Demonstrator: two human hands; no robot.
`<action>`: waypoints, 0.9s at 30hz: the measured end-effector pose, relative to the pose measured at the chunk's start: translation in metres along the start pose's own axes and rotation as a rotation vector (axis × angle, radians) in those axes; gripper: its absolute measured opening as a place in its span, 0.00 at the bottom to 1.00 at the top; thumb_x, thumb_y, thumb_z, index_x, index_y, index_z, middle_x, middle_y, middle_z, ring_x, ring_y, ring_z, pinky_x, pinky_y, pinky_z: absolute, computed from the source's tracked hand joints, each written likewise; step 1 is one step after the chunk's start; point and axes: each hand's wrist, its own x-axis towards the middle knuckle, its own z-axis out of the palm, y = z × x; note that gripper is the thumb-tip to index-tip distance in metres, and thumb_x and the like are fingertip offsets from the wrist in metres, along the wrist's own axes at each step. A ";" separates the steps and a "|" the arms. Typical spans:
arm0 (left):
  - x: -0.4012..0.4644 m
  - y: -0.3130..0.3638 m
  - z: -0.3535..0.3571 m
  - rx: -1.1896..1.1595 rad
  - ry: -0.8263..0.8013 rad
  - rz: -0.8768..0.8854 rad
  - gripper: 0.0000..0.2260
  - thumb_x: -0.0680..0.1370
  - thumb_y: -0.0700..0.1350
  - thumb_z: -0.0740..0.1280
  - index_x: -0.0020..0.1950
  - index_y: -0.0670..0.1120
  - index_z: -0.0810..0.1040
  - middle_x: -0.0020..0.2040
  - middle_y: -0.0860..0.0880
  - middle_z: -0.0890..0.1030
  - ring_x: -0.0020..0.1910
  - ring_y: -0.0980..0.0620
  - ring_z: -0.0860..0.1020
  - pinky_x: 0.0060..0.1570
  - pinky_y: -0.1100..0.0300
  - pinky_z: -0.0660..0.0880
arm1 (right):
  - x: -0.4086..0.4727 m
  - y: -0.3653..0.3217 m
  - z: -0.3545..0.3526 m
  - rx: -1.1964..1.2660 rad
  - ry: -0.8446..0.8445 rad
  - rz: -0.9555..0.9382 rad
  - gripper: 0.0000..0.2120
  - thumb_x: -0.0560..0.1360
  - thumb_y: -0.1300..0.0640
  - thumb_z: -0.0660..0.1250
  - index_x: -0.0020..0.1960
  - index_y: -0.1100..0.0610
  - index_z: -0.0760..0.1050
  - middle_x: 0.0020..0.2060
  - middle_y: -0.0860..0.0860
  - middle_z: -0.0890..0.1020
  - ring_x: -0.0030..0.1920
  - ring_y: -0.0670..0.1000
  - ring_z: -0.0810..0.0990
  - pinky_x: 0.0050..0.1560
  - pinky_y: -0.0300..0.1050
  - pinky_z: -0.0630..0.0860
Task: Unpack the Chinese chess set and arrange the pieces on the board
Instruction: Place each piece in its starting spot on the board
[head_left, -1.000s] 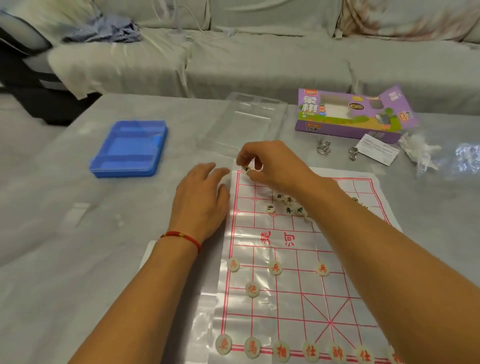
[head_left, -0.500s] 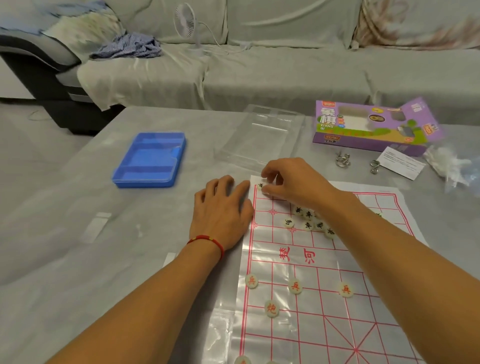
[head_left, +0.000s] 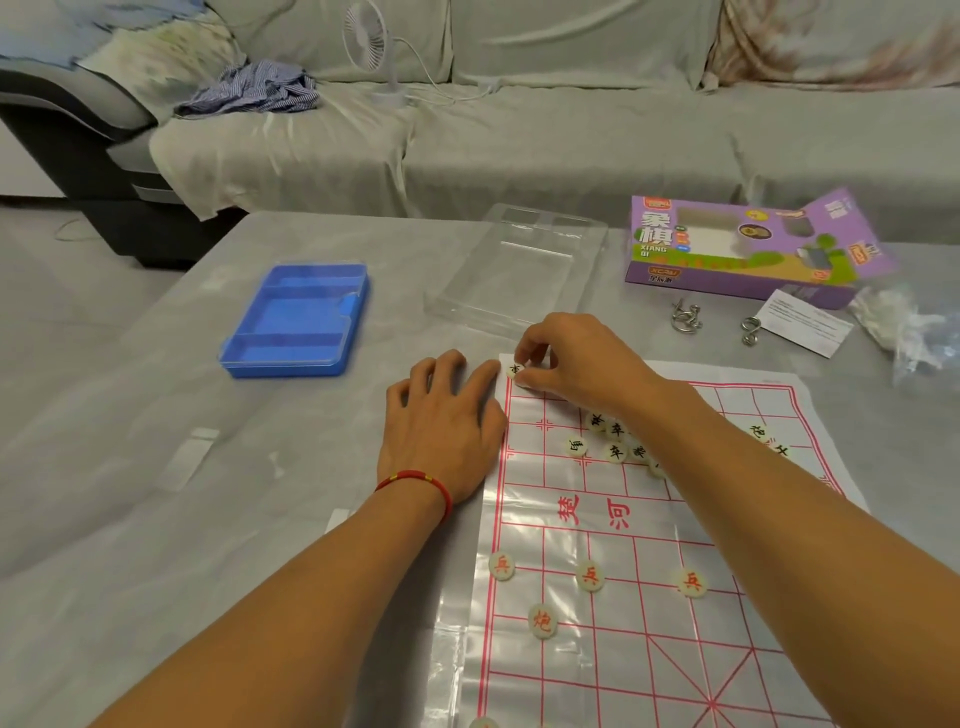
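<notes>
Grey cloth is covering the sofa (head_left: 519, 140) at the back, where a small white fan (head_left: 371, 44) is standing beside a crumpled striped garment (head_left: 254, 88), and in front of it a pale marbled table (head_left: 156, 467) is carrying the game. A thin plastic board (head_left: 644, 545) printed with a red grid is lying at the table's near right side, its middle band showing two large red characters, 楚 and 河. The right hand (head_left: 576, 364) is reaching across to the board's far left corner and is pinching a round cream piece (head_left: 514, 370) with a black character between thumb and fingertips, right at that corner; whether it is touching the sheet cannot be told. The left hand (head_left: 441, 426), with a red cord bracelet (head_left: 415, 483) on the wrist, is lying flat with fingers slightly spread, pressing on the board's left edge. A loose cluster of black-lettered pieces (head_left: 608, 441) is sitting just behind the right forearm, two of them reading 车. Nearer the camera, three red-lettered pieces (head_left: 590, 575) marked 兵 are standing in a row, with one marked 炮 (head_left: 543, 621) below them. A purple box (head_left: 737, 249) reading 象棋 and "XIANG QI" is lying at the far right, next to a clear plastic lid (head_left: 524, 270), a blue tray (head_left: 298, 317), two metal ring puzzles (head_left: 685, 314), a printed slip (head_left: 802, 322) and a crumpled clear bag (head_left: 914, 332).
</notes>
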 end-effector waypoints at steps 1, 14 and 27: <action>0.000 0.000 0.000 0.002 0.001 0.000 0.22 0.82 0.60 0.49 0.77 0.60 0.58 0.74 0.51 0.61 0.74 0.48 0.58 0.71 0.49 0.58 | 0.000 0.000 0.000 -0.001 0.002 0.000 0.12 0.75 0.48 0.73 0.56 0.51 0.81 0.48 0.48 0.81 0.44 0.47 0.78 0.46 0.39 0.75; 0.002 -0.003 0.004 0.003 0.027 0.006 0.22 0.81 0.60 0.50 0.75 0.61 0.59 0.72 0.51 0.63 0.73 0.48 0.59 0.70 0.48 0.59 | -0.012 0.003 -0.015 0.092 0.022 0.000 0.14 0.75 0.46 0.71 0.57 0.51 0.79 0.48 0.46 0.80 0.45 0.45 0.78 0.43 0.33 0.72; 0.002 -0.004 0.006 -0.003 0.041 0.013 0.21 0.81 0.61 0.51 0.74 0.61 0.61 0.72 0.52 0.64 0.72 0.47 0.61 0.69 0.47 0.60 | -0.083 0.031 -0.041 -0.067 -0.127 0.008 0.13 0.74 0.44 0.71 0.56 0.47 0.80 0.45 0.41 0.79 0.44 0.43 0.75 0.46 0.42 0.76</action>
